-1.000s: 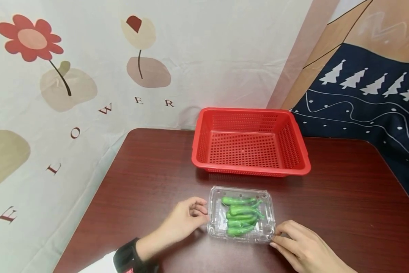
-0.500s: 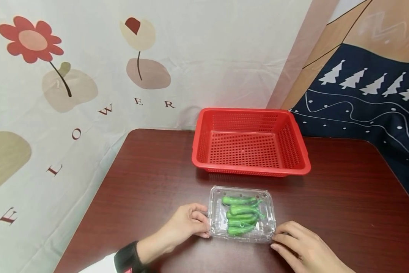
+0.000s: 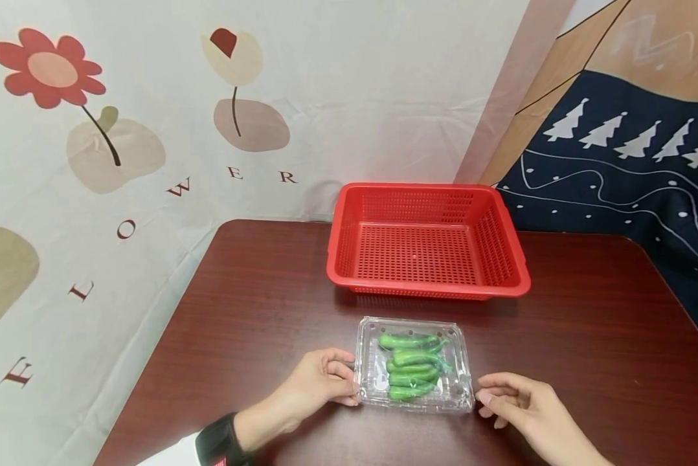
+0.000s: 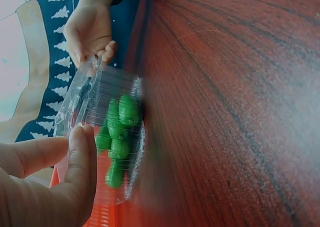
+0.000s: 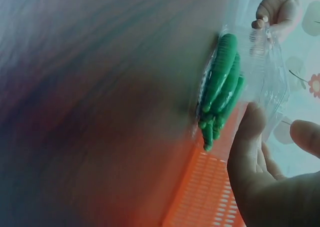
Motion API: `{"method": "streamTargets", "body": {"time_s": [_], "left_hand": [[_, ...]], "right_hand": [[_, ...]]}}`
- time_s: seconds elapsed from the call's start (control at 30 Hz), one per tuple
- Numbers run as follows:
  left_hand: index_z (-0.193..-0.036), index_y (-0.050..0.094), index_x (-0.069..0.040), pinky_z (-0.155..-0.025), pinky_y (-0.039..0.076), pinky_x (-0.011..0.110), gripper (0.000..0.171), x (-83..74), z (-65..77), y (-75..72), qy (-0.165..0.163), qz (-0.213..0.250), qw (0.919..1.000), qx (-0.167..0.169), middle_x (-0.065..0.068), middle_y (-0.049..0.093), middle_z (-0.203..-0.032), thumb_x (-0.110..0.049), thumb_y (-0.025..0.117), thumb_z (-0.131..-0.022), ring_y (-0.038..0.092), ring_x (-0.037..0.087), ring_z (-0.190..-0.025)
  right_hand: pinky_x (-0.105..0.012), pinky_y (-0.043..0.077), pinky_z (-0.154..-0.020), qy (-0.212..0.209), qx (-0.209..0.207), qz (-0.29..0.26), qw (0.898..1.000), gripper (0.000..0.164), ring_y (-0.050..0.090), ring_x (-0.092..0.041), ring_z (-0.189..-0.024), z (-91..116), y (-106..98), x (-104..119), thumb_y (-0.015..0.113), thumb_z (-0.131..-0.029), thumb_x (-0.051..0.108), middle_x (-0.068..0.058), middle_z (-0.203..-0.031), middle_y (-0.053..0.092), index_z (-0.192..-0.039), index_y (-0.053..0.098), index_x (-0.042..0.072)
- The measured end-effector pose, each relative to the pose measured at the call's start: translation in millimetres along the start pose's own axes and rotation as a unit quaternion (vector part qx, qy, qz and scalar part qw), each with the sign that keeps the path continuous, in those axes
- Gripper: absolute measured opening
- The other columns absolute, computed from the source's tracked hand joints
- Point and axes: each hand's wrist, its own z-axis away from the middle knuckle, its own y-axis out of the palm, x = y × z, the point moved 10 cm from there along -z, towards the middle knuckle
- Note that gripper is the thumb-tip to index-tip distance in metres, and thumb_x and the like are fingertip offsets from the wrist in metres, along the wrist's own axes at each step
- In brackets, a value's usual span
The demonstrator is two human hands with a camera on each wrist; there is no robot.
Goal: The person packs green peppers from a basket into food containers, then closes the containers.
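Observation:
In the head view a clear plastic clamshell box (image 3: 458, 391), lid down, lies flat on the table. Several green chili peppers (image 3: 412, 377) show through it. My left hand (image 3: 320, 383) pinches the box's left rim near the front corner; in the left wrist view its thumb and fingers close together at that edge. At the box's right front corner is my right hand (image 3: 524, 402), fingers loosely bent. The right wrist view shows its thumb (image 5: 306, 137) apart from the index finger (image 5: 250, 122), which lies right beside the box.
A red perforated basket (image 3: 427, 285) stands behind the box, with nothing in it. The dark reddish wood table (image 3: 256, 291) meets a wall cloth (image 3: 384, 97) printed with flowers and letters, and a navy one (image 3: 605, 181) with white trees.
My left hand has shifted slightly toward me along the box's left edge. My right hand has drawn back a little from the right front corner, its thumb turning upward. The box has barely moved.

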Motion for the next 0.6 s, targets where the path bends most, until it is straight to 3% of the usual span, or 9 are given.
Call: {"method": "streamTargets", "body": {"time_s": [0.23,0.37,0.6], "left_hand": [[-0.135,0.046,0.019,-0.076,0.065,0.038,0.055,1.1,0.4,-0.1,-0.003,-0.001,1.0000,-0.002,0.024,0.069,-0.094,0.017,0.069,-0.085,0.073,0.020,-0.074],[-0.136,0.046,0.019,-0.077,0.065,0.038,0.056,1.3,0.3,0.3,-0.003,-0.003,1.0000,0.001,0.025,0.069,-0.095,0.017,0.069,-0.085,0.073,0.021,-0.075],[-0.136,0.046,0.018,-0.076,0.065,0.038,0.056,2.1,-1.7,1.1,-0.004,0.001,1.0000,0.004,0.024,0.069,-0.094,0.017,0.069,-0.085,0.073,0.020,-0.073]], "right_hand": [[-0.037,0.064,-0.065,0.068,0.081,-0.114,0.988,0.029,0.074,-0.019,-0.079,-5.1,15.0,-14.9,0.061,-0.103,0.004,-0.009,-0.093,0.076,-0.121,0.060,-0.019],[-0.037,0.064,-0.067,0.103,0.092,-0.157,0.978,0.028,0.074,-0.019,-0.080,-5.3,21.2,-21.7,0.063,-0.102,0.004,-0.012,-0.095,0.076,-0.120,0.059,-0.017],[-0.034,0.064,-0.069,0.122,0.104,-0.184,0.970,0.024,0.076,-0.019,-0.080,-6.4,27.5,-24.9,0.064,-0.102,0.006,-0.015,-0.095,0.077,-0.118,0.061,-0.011]]}}
